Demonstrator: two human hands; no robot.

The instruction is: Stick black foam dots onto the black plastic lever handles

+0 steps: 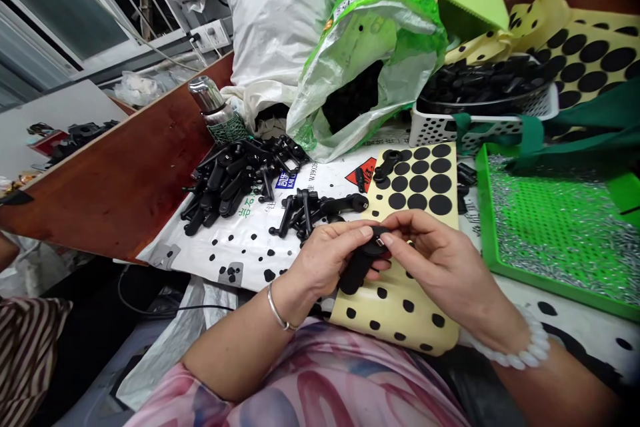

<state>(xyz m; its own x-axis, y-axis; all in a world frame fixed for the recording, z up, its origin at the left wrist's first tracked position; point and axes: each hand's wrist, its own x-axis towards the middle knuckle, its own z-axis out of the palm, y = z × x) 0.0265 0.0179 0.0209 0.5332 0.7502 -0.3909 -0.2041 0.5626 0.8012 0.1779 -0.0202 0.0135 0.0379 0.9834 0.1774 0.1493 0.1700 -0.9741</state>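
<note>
Black moulded plastic part, elongated, slanting up to the right at lower centre of the frame, a small metal glint at its upper end. Left hand closed around it from the left; right hand pinching its upper end, fingertips touching it.

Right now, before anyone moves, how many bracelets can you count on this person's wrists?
2: a thin silver bangle on the left wrist, and a white bead bracelet on the right wrist.
</note>
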